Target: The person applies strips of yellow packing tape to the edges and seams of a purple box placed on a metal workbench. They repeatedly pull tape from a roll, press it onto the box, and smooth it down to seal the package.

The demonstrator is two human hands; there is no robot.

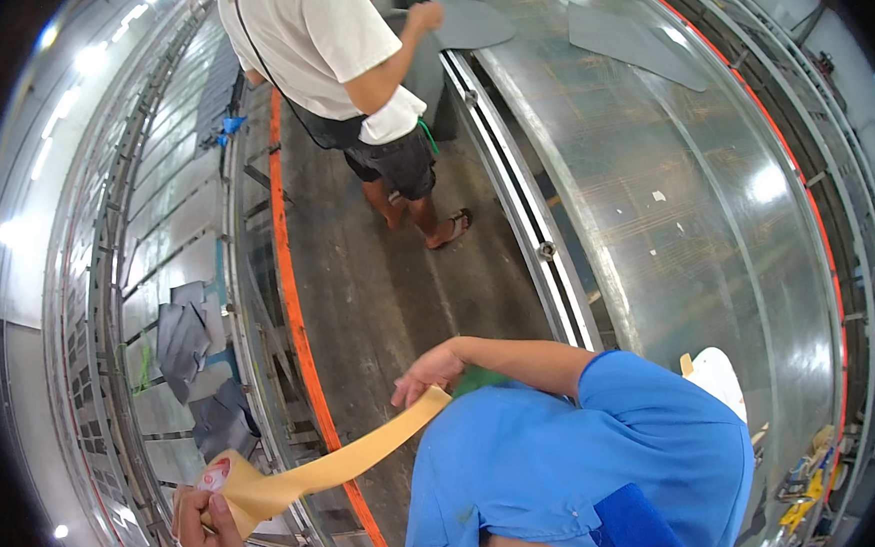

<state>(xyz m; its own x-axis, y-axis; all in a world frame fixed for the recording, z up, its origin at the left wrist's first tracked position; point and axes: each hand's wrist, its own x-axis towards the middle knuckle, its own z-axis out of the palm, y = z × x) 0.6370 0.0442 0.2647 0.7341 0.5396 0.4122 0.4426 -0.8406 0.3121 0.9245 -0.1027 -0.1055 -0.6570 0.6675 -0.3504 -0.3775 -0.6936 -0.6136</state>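
Note:
My left hand [211,528] grips a wide roll of yellowish tape [245,491] at the lower left, with a white and red label inside its core. From the roll a long strip of tape [368,452] stretches up and right toward my chest. My right hand [431,370], fingers bent, is closed at the upper edge of the strip near its free end. My fingertips there are partly blurred. My right arm comes from the blue sleeve and reaches left across the front of my blue shirt [539,458]. A blurred green patch [479,379] shows beside my right wrist.
Ahead, a person in a white shirt [329,49] stands in the dark aisle [389,297], handling grey sheets [472,23]. A long metal-edged table [695,228] runs along the right. Racks with grey pieces [183,339] line the left, beyond an orange floor stripe [293,292].

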